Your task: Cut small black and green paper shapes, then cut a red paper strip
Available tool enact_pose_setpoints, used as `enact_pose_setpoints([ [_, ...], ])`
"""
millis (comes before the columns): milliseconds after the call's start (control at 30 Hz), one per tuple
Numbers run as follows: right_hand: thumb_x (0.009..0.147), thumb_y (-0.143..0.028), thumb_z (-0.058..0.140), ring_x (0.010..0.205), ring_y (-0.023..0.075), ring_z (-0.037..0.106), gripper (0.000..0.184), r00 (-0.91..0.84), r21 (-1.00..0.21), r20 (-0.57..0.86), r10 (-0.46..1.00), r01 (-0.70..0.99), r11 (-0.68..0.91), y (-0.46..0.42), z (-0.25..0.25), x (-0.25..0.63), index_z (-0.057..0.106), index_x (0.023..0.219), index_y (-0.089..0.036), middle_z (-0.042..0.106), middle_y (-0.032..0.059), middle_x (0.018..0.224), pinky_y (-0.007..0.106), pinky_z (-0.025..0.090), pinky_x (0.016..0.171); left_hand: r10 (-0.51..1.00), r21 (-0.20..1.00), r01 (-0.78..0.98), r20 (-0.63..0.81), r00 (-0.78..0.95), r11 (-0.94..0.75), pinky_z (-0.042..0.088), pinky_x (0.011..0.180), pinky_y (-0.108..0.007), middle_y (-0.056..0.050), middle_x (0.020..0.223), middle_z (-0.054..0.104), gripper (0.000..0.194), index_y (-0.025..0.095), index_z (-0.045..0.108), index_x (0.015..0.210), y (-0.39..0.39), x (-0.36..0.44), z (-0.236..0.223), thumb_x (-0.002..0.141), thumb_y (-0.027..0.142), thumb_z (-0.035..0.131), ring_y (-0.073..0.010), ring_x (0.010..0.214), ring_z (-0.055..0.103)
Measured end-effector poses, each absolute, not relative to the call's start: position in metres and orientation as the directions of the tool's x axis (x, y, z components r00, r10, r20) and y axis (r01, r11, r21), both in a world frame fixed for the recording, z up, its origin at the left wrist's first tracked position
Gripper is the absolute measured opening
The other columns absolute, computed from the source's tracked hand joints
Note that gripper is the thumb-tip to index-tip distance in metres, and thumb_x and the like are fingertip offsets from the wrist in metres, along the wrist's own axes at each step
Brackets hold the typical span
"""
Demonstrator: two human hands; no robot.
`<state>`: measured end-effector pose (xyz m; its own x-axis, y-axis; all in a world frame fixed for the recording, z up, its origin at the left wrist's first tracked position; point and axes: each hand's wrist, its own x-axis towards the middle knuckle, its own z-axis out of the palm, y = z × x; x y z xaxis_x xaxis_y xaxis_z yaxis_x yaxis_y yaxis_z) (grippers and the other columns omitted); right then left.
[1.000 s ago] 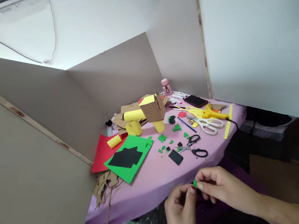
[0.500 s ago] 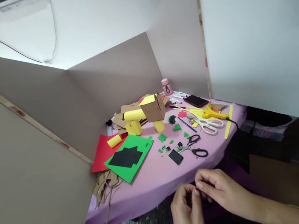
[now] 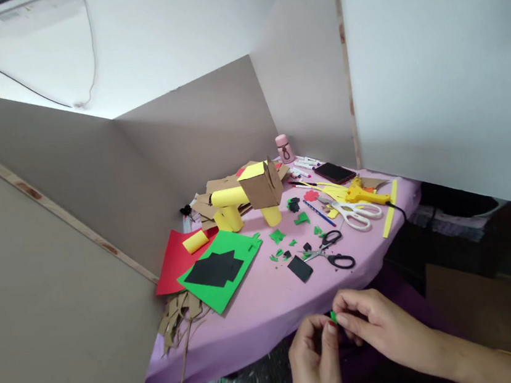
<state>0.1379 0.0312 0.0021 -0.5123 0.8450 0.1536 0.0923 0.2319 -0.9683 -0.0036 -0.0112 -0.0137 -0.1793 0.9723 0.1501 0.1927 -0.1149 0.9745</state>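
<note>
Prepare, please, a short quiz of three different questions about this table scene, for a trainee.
1. What small thing is at the fingertips of the left hand and the right hand?
2. True or false: the black-handled scissors lie nearer to the hands than the white-handled scissors.
3. Fill in: the black paper lies on top of ____ paper.

Key:
1. A green scrap.
2. True.
3. Green.

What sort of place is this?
Probably a craft workspace, screened off: a yellow glue gun and black-handled scissors lie on the cloth-covered table, and upright panels stand behind it and at its sides.
</note>
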Motion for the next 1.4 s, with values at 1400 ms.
enact_pose_setpoints([
  [1400, 0.084, -0.046, 0.055, 0.048, 0.0095, 0.047, 0.033, -0.534, -0.991, 0.064, 0.843, -0.131, -0.007, 0.033, 0.000, 0.129, 0.051, 0.071, -0.016, 0.053, -0.0039, 0.057, 0.021, 0.039, 0.048, 0.979, 0.989, -0.148, -0.009, -0.202, -0.021, 0.039, 0.054, -0.022, 0.002, 0.051, 0.055, 0.037, 0.015, 0.059, 0.056, -0.011, 0.003, -0.016, 0.070, 0.048, 0.069, -0.0120, 0.051, 0.050],
])
